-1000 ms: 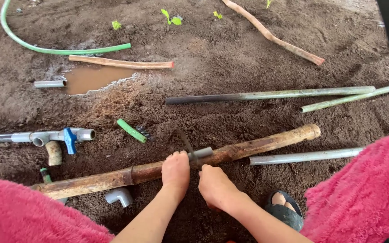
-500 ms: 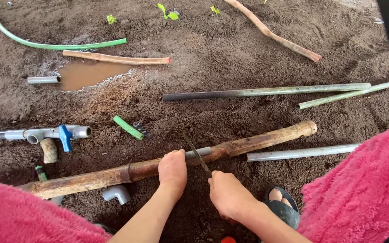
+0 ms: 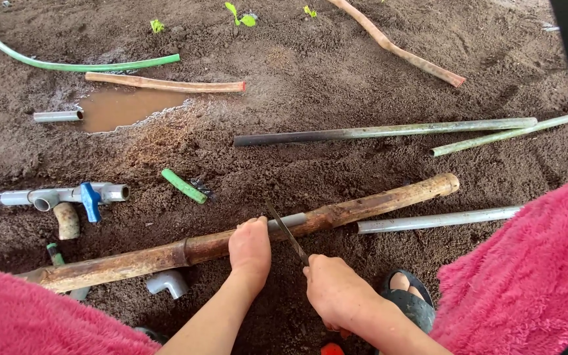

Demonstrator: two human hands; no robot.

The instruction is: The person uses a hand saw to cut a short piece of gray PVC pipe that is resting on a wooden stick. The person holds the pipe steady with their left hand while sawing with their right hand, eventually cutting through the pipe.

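A long brown bamboo-like pole (image 3: 369,205) lies slantwise on dark soil, with a short grey pipe section (image 3: 287,221) showing at its middle. My left hand (image 3: 250,248) presses down on the pole just left of that grey section. My right hand (image 3: 336,292) grips the handle of a thin dark saw blade (image 3: 284,230), which lies across the grey section next to my left hand.
Grey pipes (image 3: 382,131) (image 3: 438,219) lie right of the pole. At left are a grey pipe with a blue valve (image 3: 90,197), a green pipe piece (image 3: 183,186), a grey elbow (image 3: 169,283), a muddy puddle (image 3: 123,108) and a green hose (image 3: 67,64). Pink fleece (image 3: 527,283) covers my knees; a foot in a dark sandal (image 3: 405,296) rests below.
My right hand has drawn back toward me with the blade, from touching the pole to a short way below it. My left hand stays on the pole.
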